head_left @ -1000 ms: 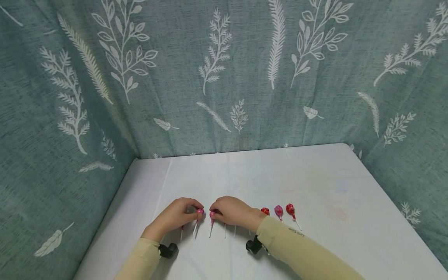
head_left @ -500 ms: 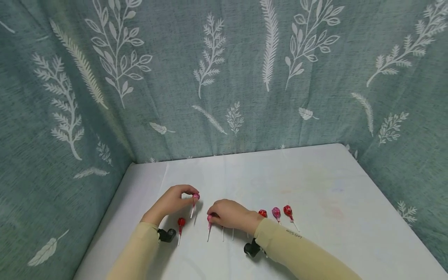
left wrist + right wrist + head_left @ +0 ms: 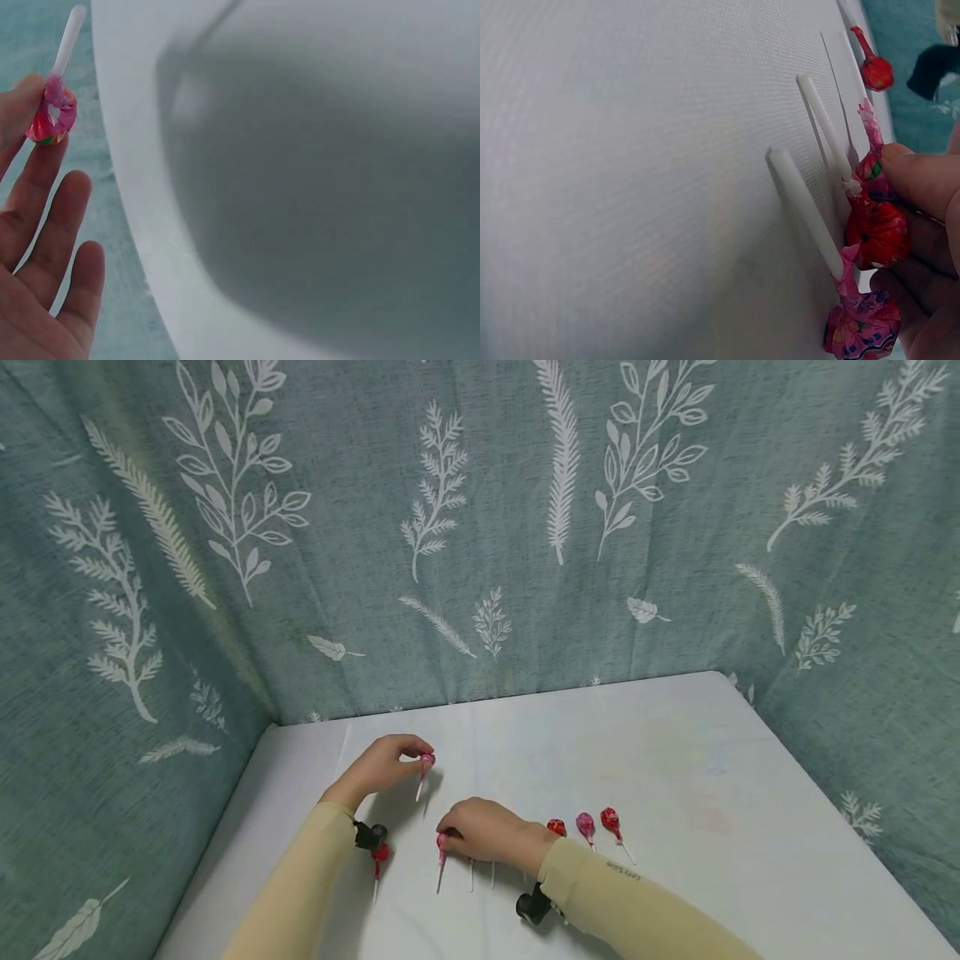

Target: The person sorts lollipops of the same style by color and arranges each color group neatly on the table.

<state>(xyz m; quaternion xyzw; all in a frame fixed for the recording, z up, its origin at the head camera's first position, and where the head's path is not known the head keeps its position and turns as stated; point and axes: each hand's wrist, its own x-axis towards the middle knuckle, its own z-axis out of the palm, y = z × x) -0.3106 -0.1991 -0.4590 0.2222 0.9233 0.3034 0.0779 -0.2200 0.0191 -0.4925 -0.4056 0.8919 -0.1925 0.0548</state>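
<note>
My left hand [image 3: 417, 755] pinches a pink-wrapped lollipop [image 3: 426, 762] by its head, lifted clear of the white table [image 3: 675, 760], its stick pointing down. In the left wrist view the same lollipop [image 3: 51, 120] sits at my fingertips [image 3: 22, 105]. My right hand [image 3: 450, 833] lies curled over the heads of a row of lollipops, its fingertips on a pink one [image 3: 442, 842]. Close up, a red head [image 3: 877, 232] and a pink head [image 3: 862, 326] sit between my fingers [image 3: 922, 180]. A red lollipop [image 3: 380, 853] lies beside my left wrist.
Three more lollipops lie right of my right hand: red [image 3: 556, 827], pink [image 3: 584, 823], red [image 3: 608, 818]. Teal leaf-print cloth [image 3: 480, 527] walls the table at the back and both sides. Black wrist cameras [image 3: 370, 836] [image 3: 531, 906] sit on both forearms.
My left hand has lifted the pink lollipop out of the row and carried it away toward the back, uncovering a red lollipop. The right hand has stayed on the row.
</note>
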